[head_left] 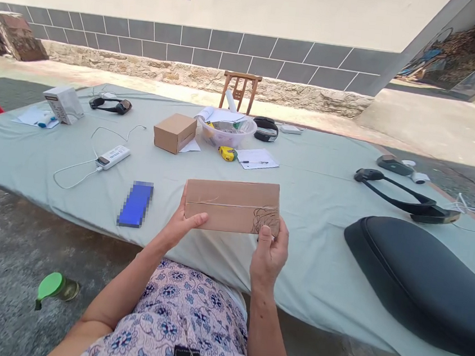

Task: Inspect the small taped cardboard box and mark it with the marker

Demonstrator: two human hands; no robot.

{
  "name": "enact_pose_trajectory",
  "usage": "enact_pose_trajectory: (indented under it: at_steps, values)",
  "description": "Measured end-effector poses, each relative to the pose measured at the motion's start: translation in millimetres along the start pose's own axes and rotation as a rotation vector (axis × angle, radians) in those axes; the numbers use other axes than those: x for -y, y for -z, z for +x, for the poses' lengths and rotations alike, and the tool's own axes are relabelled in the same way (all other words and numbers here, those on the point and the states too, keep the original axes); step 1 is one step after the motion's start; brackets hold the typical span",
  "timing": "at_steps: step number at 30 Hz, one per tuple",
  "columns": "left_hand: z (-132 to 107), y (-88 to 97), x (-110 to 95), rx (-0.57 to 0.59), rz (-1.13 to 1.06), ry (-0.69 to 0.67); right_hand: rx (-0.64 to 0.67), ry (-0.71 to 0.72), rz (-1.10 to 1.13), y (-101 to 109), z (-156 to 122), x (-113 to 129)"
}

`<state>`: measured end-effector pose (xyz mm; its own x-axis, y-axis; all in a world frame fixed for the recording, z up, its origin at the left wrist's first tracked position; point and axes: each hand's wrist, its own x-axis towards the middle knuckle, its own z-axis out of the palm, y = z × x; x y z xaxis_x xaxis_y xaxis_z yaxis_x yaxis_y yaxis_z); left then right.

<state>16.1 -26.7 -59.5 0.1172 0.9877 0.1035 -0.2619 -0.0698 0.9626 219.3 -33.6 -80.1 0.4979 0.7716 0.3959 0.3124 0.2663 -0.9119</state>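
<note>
Between my two hands is a long brown cardboard box point(231, 193), held level just above the table's near edge. A pale seam line runs across its face. Dark curly lines mark its lower right corner; I cannot tell whether they are drawn or loose strands. My left hand point(184, 224) grips the left end, thumb on the front face. At the right end, my right hand point(271, 250) is closed on the lower corner, thumb over the curly lines. The fingers behind the box are mostly hidden.
On the cloth-covered table point(313, 225) lie a blue pixelated rectangle point(135, 204), a power strip point(113, 157), a smaller carton point(175, 133), a plastic basket point(227, 134), a yellow tape measure point(227, 154), black headsets point(397, 195) and a black padded seat point(417, 282). A green-lidded bottle point(56, 286) stands on the ground.
</note>
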Motion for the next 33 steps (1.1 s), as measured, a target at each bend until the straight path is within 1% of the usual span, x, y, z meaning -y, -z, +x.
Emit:
enact_pose_trajectory:
  at_steps: [3, 5, 8, 11, 15, 17, 20, 23, 26, 29, 33]
  values:
    - [0.8, -2.9, 3.0, -0.044, -0.102, 0.020, 0.035, 0.093, -0.108, 0.4, -0.5, 0.3]
    - [0.5, -3.5, 3.3, -0.075, -0.124, 0.037, 0.043, 0.121, -0.160, -2.9, -2.6, -1.4]
    - [-0.2, -0.3, 1.2, -0.091, -0.089, 0.073, 0.071, 0.079, -0.200, -7.9, -5.5, -6.2]
    - [0.5, 6.1, -2.8, -0.077, -0.004, 0.092, 0.091, 0.024, -0.219, -8.4, -6.1, -10.8]
    - [1.6, 10.8, -7.8, -0.025, 0.080, 0.056, 0.066, 0.046, -0.212, -3.9, -3.5, -13.4]
    - [1.2, 9.9, -8.4, -0.027, 0.096, 0.042, 0.059, 0.058, -0.223, -1.6, -1.5, -13.7]
    - [0.5, 6.7, -6.2, -0.082, 0.133, 0.015, 0.058, 0.054, -0.233, 0.5, 0.6, -13.7]
    - [0.7, 4.0, -1.0, -0.207, 0.203, -0.015, 0.048, 0.054, -0.252, 0.8, 0.9, -14.2]
    - [1.4, 2.2, 4.5, -0.308, 0.266, -0.068, 0.040, 0.099, -0.286, 0.0, 0.1, -15.8]
    - [2.0, 1.5, 8.0, -0.317, 0.315, -0.109, 0.034, 0.122, -0.302, -0.5, 0.1, -16.8]
    - [3.6, 2.6, 9.3, -0.294, 0.347, -0.067, 0.049, 0.077, -0.280, 0.9, 1.1, -14.6]
